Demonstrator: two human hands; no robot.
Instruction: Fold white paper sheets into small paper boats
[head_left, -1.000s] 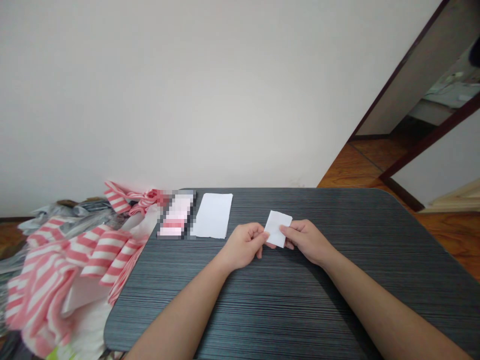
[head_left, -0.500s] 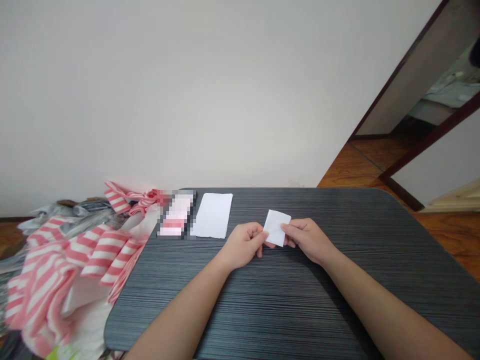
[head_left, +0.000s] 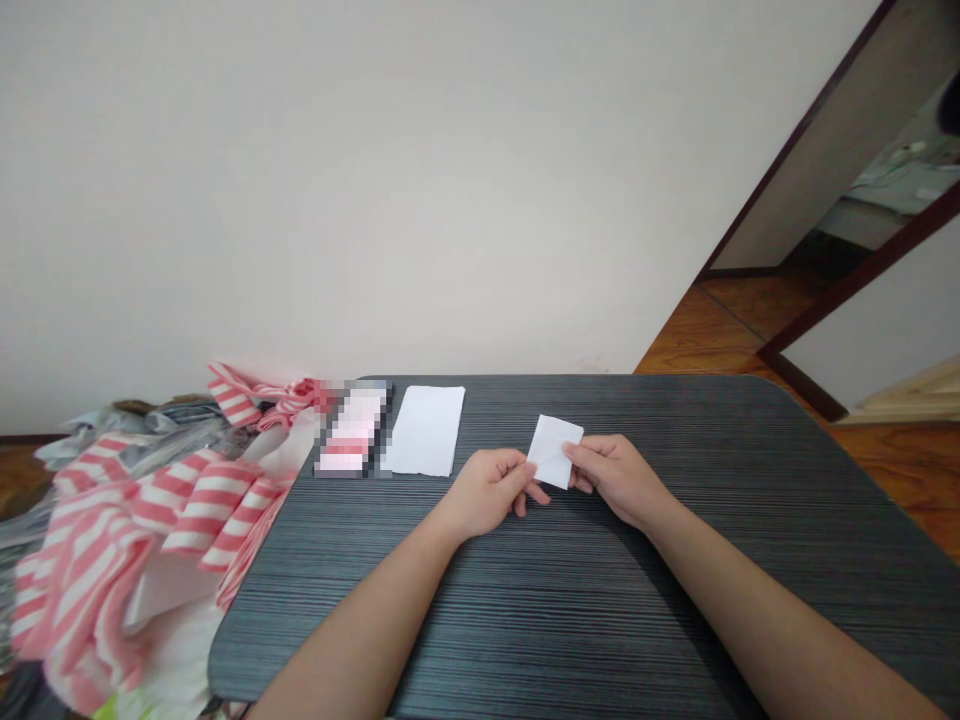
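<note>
A small white piece of paper [head_left: 553, 450], seemingly folded, is held tilted between my two hands above the dark table. My left hand [head_left: 491, 490] pinches its lower left edge between thumb and fingers, with some fingertips showing beneath. On the other side, my right hand [head_left: 611, 475] grips the right edge, its thumb lying on top of the paper. Left of my hands lies a larger stack of white paper [head_left: 429, 430] flat on the table.
The dark wood-grain table [head_left: 540, 620] stands against a pale wall [head_left: 450, 190]. At its far left corner lies a pixelated object [head_left: 351, 428]. Red-and-white striped cloth [head_left: 187, 500] is heaped beside the left edge. A doorway and wooden floor [head_left: 720, 320] are at the right.
The small paper has shifted slightly up and tilted a little in my hands. Both hands keep their hold, and the other things stay where they were.
</note>
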